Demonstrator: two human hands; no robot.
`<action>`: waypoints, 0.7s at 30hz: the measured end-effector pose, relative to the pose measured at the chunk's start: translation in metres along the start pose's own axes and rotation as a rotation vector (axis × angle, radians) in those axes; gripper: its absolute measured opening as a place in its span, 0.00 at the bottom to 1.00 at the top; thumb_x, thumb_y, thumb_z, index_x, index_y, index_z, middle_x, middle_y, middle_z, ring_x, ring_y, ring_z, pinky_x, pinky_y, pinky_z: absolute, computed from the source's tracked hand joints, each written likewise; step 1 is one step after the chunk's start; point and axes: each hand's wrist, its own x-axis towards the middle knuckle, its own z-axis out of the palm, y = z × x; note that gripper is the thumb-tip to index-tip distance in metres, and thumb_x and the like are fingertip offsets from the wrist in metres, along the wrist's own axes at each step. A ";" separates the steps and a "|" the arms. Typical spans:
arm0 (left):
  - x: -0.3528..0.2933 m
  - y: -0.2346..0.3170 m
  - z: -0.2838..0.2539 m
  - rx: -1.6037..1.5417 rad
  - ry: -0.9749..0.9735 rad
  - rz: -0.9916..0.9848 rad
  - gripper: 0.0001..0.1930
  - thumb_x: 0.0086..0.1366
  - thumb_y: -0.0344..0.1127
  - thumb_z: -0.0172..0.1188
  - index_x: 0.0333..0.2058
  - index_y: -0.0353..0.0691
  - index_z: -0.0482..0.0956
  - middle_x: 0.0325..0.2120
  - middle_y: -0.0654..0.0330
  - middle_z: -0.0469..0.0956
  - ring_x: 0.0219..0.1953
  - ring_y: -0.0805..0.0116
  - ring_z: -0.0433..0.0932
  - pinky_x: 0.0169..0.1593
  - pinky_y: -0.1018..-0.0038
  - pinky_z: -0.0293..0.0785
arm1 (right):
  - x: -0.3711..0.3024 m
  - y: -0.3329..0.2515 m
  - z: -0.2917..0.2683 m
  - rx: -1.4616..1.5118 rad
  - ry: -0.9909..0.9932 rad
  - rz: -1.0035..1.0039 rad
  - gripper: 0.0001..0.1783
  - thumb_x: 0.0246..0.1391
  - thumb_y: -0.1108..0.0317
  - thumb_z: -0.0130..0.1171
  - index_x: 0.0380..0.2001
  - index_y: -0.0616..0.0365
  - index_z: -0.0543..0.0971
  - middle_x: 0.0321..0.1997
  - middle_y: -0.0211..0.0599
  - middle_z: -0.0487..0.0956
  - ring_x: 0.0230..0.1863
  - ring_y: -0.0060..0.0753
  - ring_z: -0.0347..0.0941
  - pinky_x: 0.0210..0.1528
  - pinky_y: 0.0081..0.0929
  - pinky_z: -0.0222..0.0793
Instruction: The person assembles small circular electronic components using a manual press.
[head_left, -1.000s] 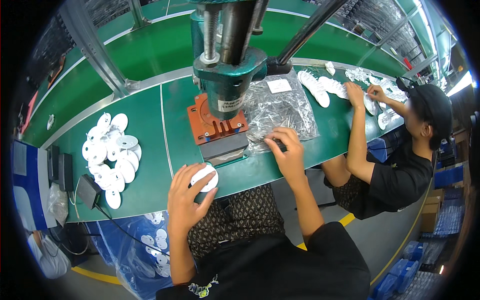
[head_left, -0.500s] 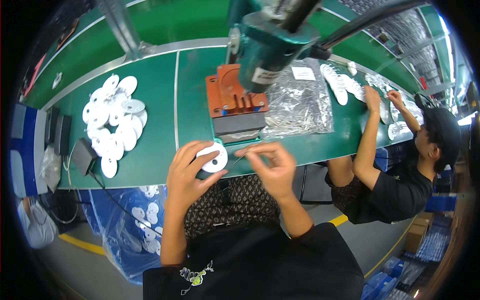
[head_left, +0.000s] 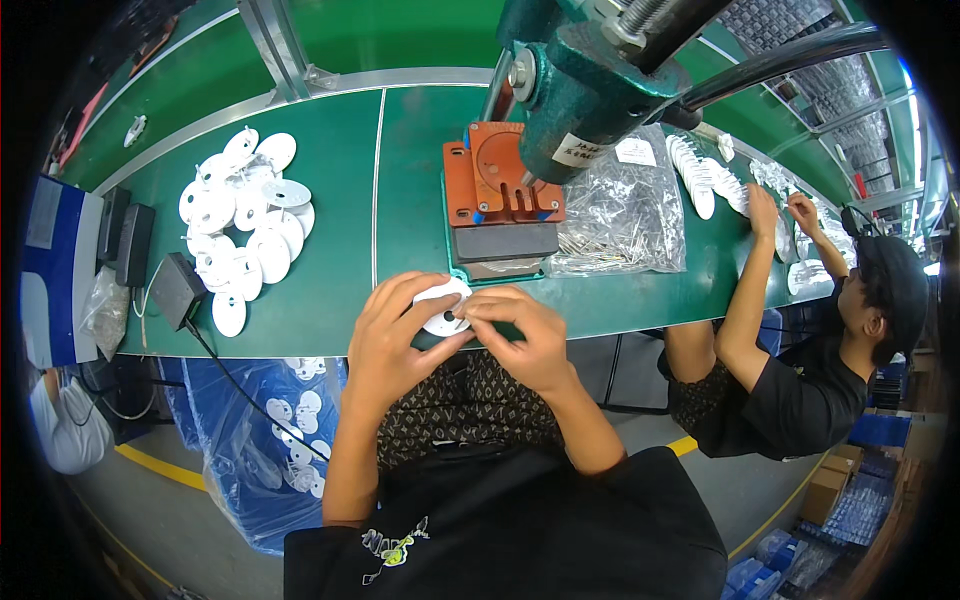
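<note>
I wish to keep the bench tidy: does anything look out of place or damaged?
Perhaps one thing: a small white piece lies alone at far left, beyond the metal rail, apart from the heap of discs. It is too small to identify. I see no damage on the disc in the left hand.

We observe a green counter (head_left: 320, 260), a metal post (head_left: 274, 45) at its far edge, grey floor (head_left: 735, 498) with yellow lines (head_left: 160, 468) below its near edge, and cardboard boxes (head_left: 824, 490) toward the right.
</note>
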 end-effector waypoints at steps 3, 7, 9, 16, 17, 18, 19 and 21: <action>0.004 0.002 -0.005 0.000 -0.032 -0.003 0.19 0.46 0.33 0.74 0.40 0.39 0.83 0.49 0.58 0.81 0.53 0.52 0.77 0.57 0.60 0.72 | 0.004 -0.007 0.001 -0.160 -0.121 -0.171 0.16 0.43 0.83 0.69 0.38 0.62 0.81 0.39 0.41 0.85 0.41 0.42 0.81 0.44 0.34 0.76; -0.001 -0.004 0.002 0.028 -0.026 0.012 0.21 0.48 0.37 0.75 0.42 0.40 0.83 0.49 0.58 0.81 0.54 0.53 0.78 0.59 0.60 0.72 | 0.001 0.001 -0.005 -0.133 -0.190 -0.111 0.19 0.42 0.77 0.72 0.41 0.60 0.82 0.45 0.40 0.83 0.50 0.43 0.77 0.53 0.41 0.71; -0.004 -0.006 0.001 -0.069 0.016 -0.046 0.22 0.46 0.35 0.76 0.43 0.39 0.83 0.47 0.55 0.82 0.54 0.51 0.79 0.60 0.60 0.72 | 0.005 -0.012 -0.018 -0.057 -0.176 -0.070 0.18 0.46 0.73 0.71 0.43 0.59 0.83 0.51 0.43 0.81 0.56 0.46 0.74 0.58 0.41 0.68; 0.071 0.024 -0.002 -0.009 0.172 0.319 0.17 0.47 0.33 0.74 0.38 0.39 0.86 0.44 0.55 0.83 0.54 0.49 0.78 0.61 0.51 0.70 | -0.027 -0.002 -0.031 -0.379 0.217 0.087 0.07 0.51 0.75 0.63 0.36 0.61 0.82 0.35 0.41 0.82 0.37 0.46 0.78 0.45 0.38 0.72; 0.085 0.027 0.002 0.070 0.205 0.371 0.16 0.49 0.33 0.73 0.38 0.39 0.86 0.43 0.56 0.83 0.53 0.49 0.79 0.62 0.51 0.69 | -0.024 -0.002 -0.029 -0.386 0.223 0.075 0.07 0.51 0.75 0.63 0.36 0.61 0.82 0.35 0.41 0.82 0.37 0.46 0.78 0.45 0.38 0.72; 0.094 0.028 0.006 0.117 0.250 0.374 0.13 0.50 0.32 0.71 0.36 0.38 0.86 0.40 0.57 0.83 0.50 0.49 0.79 0.61 0.52 0.69 | -0.022 -0.002 -0.027 -0.383 0.206 0.081 0.07 0.51 0.76 0.63 0.35 0.61 0.82 0.35 0.41 0.82 0.37 0.45 0.78 0.43 0.37 0.71; 0.094 0.029 0.010 0.117 0.262 0.384 0.13 0.50 0.32 0.71 0.36 0.38 0.86 0.40 0.57 0.83 0.50 0.49 0.79 0.61 0.52 0.69 | -0.022 -0.003 -0.026 -0.379 0.188 0.087 0.07 0.51 0.76 0.63 0.35 0.61 0.82 0.35 0.40 0.82 0.36 0.44 0.78 0.41 0.37 0.71; 0.094 0.025 0.016 0.054 0.304 0.365 0.12 0.49 0.31 0.71 0.34 0.35 0.86 0.38 0.57 0.84 0.50 0.50 0.79 0.60 0.52 0.70 | -0.028 0.000 -0.025 -0.365 0.220 0.092 0.07 0.50 0.77 0.63 0.34 0.61 0.82 0.33 0.39 0.82 0.35 0.42 0.78 0.39 0.35 0.70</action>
